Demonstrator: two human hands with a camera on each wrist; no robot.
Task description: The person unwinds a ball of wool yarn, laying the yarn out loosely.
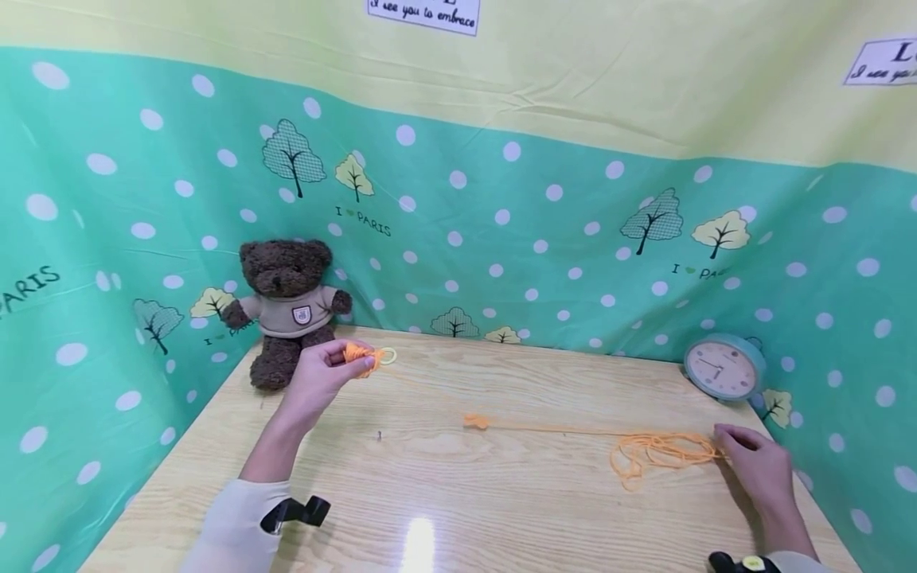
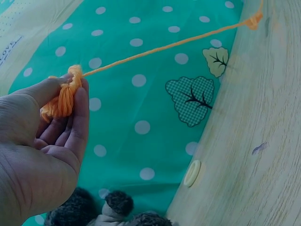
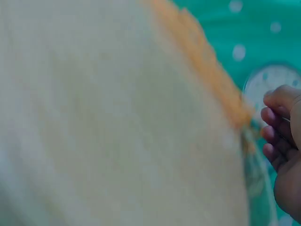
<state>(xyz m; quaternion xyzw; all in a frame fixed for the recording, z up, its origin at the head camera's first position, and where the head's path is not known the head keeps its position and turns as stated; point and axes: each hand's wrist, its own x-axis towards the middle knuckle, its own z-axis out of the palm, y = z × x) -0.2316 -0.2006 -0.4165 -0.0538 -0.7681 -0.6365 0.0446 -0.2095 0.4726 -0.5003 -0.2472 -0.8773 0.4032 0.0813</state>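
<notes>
My left hand (image 1: pixel 320 380) is raised in front of the teddy bear, pinching a small wound bundle of orange yarn (image 2: pixel 66 96) between thumb and fingers. From that bundle a single strand (image 2: pixel 164 47) stretches to a small orange knot (image 1: pixel 476 421) over the table. Past the knot the strand continues to a heap of loose orange yarn loops (image 1: pixel 662 450) on the right. At the right end of those loops my right hand (image 1: pixel 761 465) holds the yarn with curled fingers; the right wrist view is blurred there.
A brown teddy bear (image 1: pixel 286 274) in a beige top sits at the back left. Near it a pale yellow ring (image 2: pixel 192 173) lies on the wooden table (image 1: pixel 458 493). A round teal clock (image 1: pixel 722 370) stands at the back right. Green dotted cloth (image 1: pixel 501 239) hangs around the table.
</notes>
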